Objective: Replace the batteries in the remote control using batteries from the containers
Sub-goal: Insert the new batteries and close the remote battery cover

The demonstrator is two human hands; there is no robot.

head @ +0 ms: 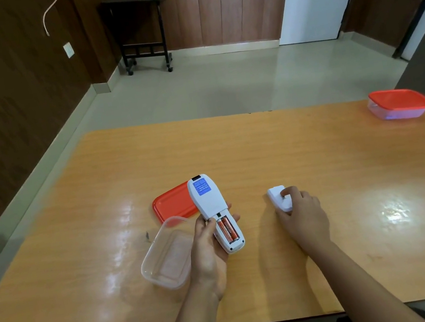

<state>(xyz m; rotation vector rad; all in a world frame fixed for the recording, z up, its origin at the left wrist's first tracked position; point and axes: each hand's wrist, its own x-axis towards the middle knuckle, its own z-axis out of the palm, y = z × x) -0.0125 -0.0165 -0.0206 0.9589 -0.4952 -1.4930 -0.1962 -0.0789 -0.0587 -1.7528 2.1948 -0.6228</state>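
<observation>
White plastic remote control (pixel 212 211), orange batteries (pixel 227 229) exposed, gripped in my left hand (pixel 206 249); right hand (pixel 303 213) curls around the white battery cover (pixel 279 198), half hidden.

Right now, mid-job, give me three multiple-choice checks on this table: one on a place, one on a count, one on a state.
1. Where does the sealed container stand?
A. at the table's far right corner
B. beside the left hand
C. on the floor

2. How many batteries sit in the remote control?
A. none
B. two
C. four

3. What state is the clear container by the left hand in?
A. lidded
B. open, with its red lid lying behind it
C. upside down

Answers: 1 A, it stands alone far right. 2 B, two orange cells show in the open bay. 3 B, its rim is bare. The right hand rests on the battery cover.
</observation>
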